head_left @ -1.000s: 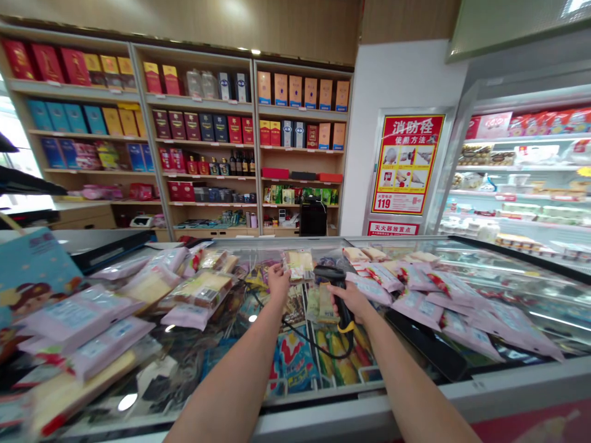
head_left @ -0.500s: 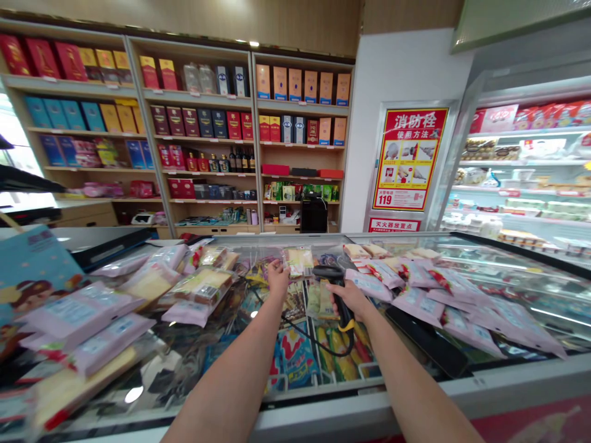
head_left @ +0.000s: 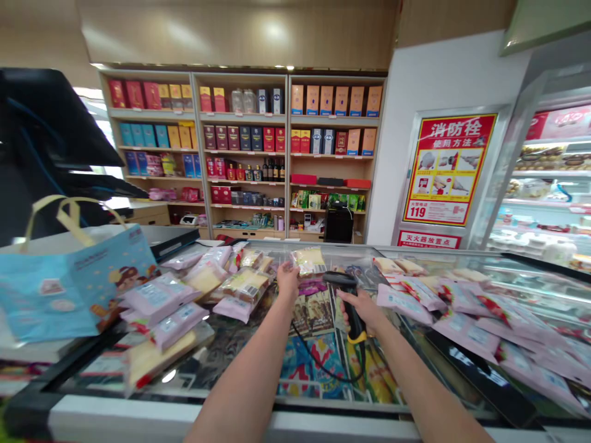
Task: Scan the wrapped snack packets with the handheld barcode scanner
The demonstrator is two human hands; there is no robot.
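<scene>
My left hand is closed on the near left corner of a clear-wrapped sandwich pack, lifted over the freezer's glass top. In my right hand is a black and yellow barcode scanner, its head pointing left toward the pack; a black cable loops down from its handle. To the left lie pale pink packets and clear-wrapped sandwiches in a loose pile. More pale pink packets are heaped on the right. Colourful frozen goods show through the glass beneath my hands.
A blue paper bag with yellow handles stands at the left, beside a dark screen. A flat black object lies at the right, partly under packets. Shelves of boxed bottles line the back wall, near a red and yellow poster.
The view has turned to the left, bringing the whole blue bag and the dark screen into sight. Both hands keep their holds on the pack and the scanner.
</scene>
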